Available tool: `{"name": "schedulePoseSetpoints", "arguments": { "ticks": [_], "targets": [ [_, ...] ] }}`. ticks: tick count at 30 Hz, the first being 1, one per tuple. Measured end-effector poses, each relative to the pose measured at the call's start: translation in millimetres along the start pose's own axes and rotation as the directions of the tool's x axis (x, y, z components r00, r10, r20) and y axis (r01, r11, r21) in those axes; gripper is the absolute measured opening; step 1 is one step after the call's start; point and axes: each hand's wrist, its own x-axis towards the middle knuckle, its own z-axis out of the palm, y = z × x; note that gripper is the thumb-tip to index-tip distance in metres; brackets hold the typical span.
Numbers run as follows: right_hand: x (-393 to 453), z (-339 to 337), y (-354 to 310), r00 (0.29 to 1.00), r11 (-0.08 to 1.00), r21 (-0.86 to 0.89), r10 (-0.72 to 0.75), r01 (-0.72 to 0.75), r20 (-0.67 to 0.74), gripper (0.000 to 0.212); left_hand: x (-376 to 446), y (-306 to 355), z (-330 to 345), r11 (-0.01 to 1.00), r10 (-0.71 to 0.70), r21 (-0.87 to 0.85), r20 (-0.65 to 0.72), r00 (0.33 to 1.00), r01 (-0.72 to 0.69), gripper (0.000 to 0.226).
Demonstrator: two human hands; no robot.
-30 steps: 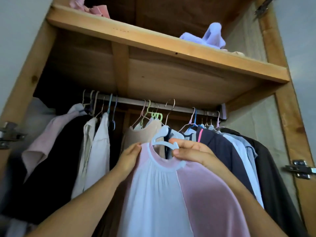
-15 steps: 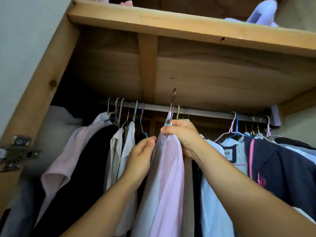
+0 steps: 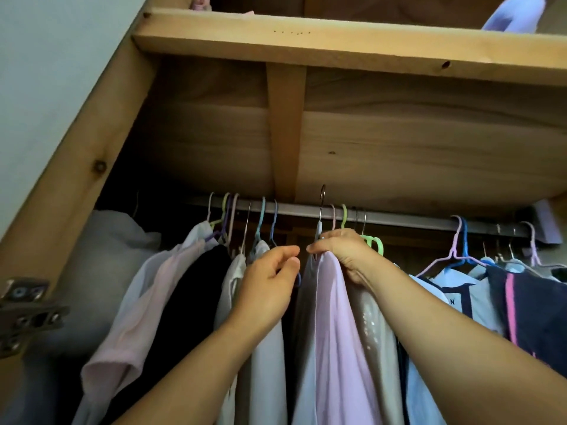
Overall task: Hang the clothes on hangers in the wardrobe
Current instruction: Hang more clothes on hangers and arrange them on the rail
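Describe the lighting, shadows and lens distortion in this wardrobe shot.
Head view: dim, soft light, no glare; deep shadow fills the upper left corner behind the rail; the wide lens bows the shelf and stretches both forearms; the left hand, right hand and pink top stay fairly sharp.

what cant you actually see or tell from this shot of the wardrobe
Head view only:
- Whether the hook has caught the rail: its tip stands above the rail, too small to tell.
- Hanger body: hidden by the right hand and pink top.
- Shelf contents: cut off by the top edge.
- What the left hand grips: hidden by its fingers.
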Motion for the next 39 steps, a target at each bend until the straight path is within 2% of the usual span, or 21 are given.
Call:
{"name": "schedulePoseSetpoints", "arguments": {
  "ticks": [6, 9, 17, 22, 24, 25, 27, 28, 31, 34, 36, 39],
  "targets": [
    [10.2, 3.4, 13.6, 0.999, 0.994, -0.102, 0.035, -0.033, 0.009, 0.034, 0.1, -2.5, -5.8, 0.996, 0.020, 0.083, 0.070, 0.997, -0.026, 0.033],
    [3.7, 4.1, 22.3, 0.999, 0.995, -0.100, 0.013, -0.009, 0.037, 0.044, -4.0, -5.2, -6.4, 0.993, -0.017, 0.121, 0.091, 0.996, 0.006, 0.033],
    [-46.7, -10.8, 14.3, 0.984, 0.983, -0.080, -0.172, 0.168, -0.044, 0.068, -17.6, 4.1, 6.9, 0.994, 0.045, 0.094, 0.189, 0.981, -0.064, 0.034],
    [-79.8, -17.8, 15.7, 0.943, 0.944, -0.034, -0.329, 0.328, -0.050, 0.058, -21.7, 10.3, 20.9, 0.980, 0.128, 0.126, 0.199, 0.972, -0.155, 0.064],
    [-90.0, -25.1, 22.5, 0.880, 0.896, -0.135, -0.442, 0.423, -0.176, 0.043, -22.2, 16.4, 25.0, 0.981, 0.103, 0.144, 0.198, 0.975, -0.133, 0.074],
    [-94.7, -30.2, 25.8, 0.806, 0.840, -0.272, -0.534, 0.470, -0.255, 0.036, -21.4, 19.2, 26.3, 0.976, 0.103, 0.170, 0.201, 0.974, -0.138, 0.079],
    [-101.1, -38.4, 34.1, 0.662, 0.697, -0.545, -0.683, 0.466, -0.308, 0.031, -20.6, 26.4, 27.1, 0.954, 0.136, 0.233, 0.216, 0.967, -0.186, 0.080],
    [-103.0, -40.0, 37.2, 0.642, 0.656, -0.624, -0.704, 0.425, -0.302, 0.033, -20.1, 29.8, 26.8, 0.945, 0.150, 0.254, 0.224, 0.963, -0.206, 0.078],
    [-102.3, -41.3, 43.9, 0.693, 0.570, -0.754, -0.687, 0.327, -0.218, 0.043, -20.4, 38.7, 25.1, 0.932, 0.120, 0.313, 0.209, 0.970, -0.183, 0.064],
    [-106.2, -41.2, 39.1, 0.772, 0.605, -0.722, -0.616, 0.336, -0.157, 0.041, -23.3, 46.4, 28.2, 0.929, 0.074, 0.342, 0.202, 0.977, -0.141, 0.046],
    [-109.0, -40.4, 39.5, 0.752, 0.610, -0.701, -0.640, 0.370, -0.159, 0.039, -23.6, 48.1, 30.7, 0.924, 0.057, 0.362, 0.183, 0.982, -0.121, 0.042],
    [-118.1, -42.4, 44.2, 0.661, 0.551, -0.746, -0.723, 0.375, -0.202, 0.040, -25.3, 46.8, 31.2, 0.916, 0.036, 0.394, 0.124, 0.992, -0.083, 0.038]
  ]
}}
